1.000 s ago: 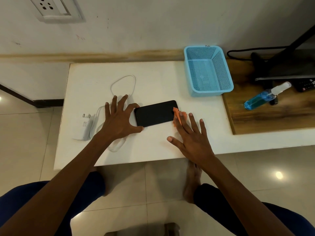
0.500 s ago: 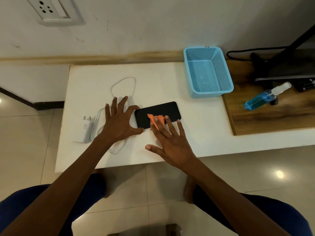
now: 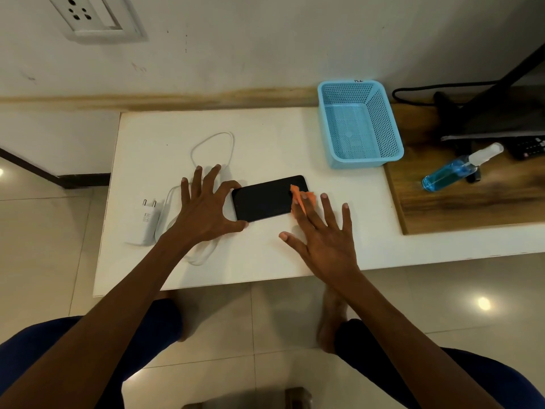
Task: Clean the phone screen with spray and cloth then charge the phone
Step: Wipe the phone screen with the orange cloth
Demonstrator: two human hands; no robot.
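A black phone [image 3: 265, 199] lies screen up on the white table [image 3: 265, 137]. My left hand [image 3: 203, 214] holds its left end between thumb and index finger, with the other fingers splayed over the cable. My right hand [image 3: 327, 240] lies flat with straight fingers and presses a small orange cloth [image 3: 300, 196] on the phone's right end. A blue spray bottle [image 3: 451, 172] lies on its side on the wooden board [image 3: 472, 208] at the right. A white charger plug [image 3: 146, 222] with its looped white cable [image 3: 212, 143] sits left of the phone.
An empty blue mesh basket [image 3: 392, 125] stands behind the phone to the right. A wall socket [image 3: 88, 16] is high on the wall at the left. Dark stand legs, a black cord and a remote [image 3: 528, 147] occupy the far right. My knees are below the table's front edge.
My right hand slid the cloth left across the screen to about its middle, then back to the right end. The left hand and the phone stayed put.
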